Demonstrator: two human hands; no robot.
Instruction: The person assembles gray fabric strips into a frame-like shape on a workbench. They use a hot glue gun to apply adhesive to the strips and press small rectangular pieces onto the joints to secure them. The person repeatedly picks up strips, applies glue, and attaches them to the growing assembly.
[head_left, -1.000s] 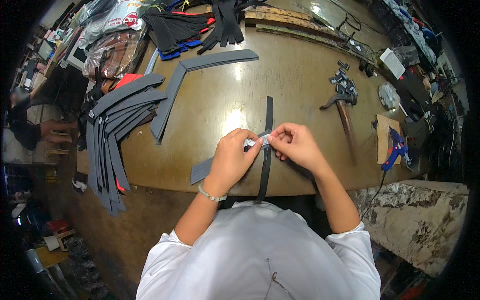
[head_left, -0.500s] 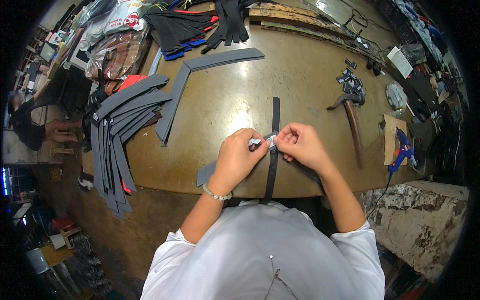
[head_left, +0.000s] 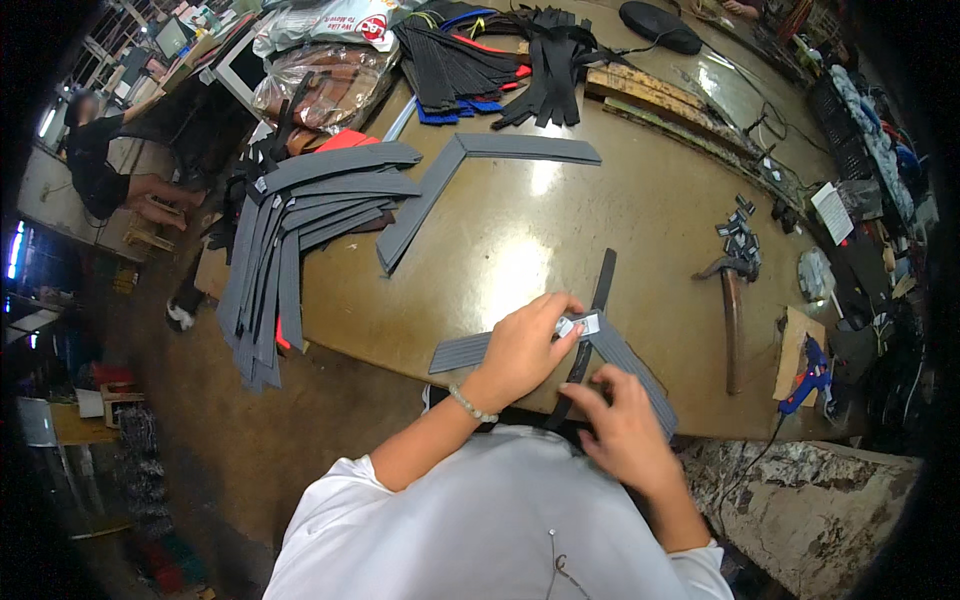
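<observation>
On the near part of the table, my left hand (head_left: 528, 345) has its thumb and forefinger closed on a small white label (head_left: 564, 327). Another white label (head_left: 590, 325) lies just beside it, at the bend of a grey ribbed strip. One arm of this grey strip (head_left: 462, 352) comes out left of my left hand; the other slants toward the table edge. A narrow black strap (head_left: 605, 280) crosses at the bend, partly hidden by my fingers. My right hand (head_left: 625, 425), slightly blurred, hovers by the strap's near end, thumb and fingers apart, holding nothing visible.
Stacked grey strips (head_left: 290, 235) overhang the left edge. A bent grey strip (head_left: 425, 205) lies ahead. A hammer (head_left: 733, 320) lies at right by several small dark pieces (head_left: 738, 235). A blue glue gun (head_left: 812, 375) rests on cardboard. Black strips (head_left: 455, 70) and bagged goods (head_left: 320, 85) fill the back.
My right hand has let go at the bend and drawn back toward the table edge, fingers opening. My left hand stays at the labels. The whole view has shifted and tilted.
</observation>
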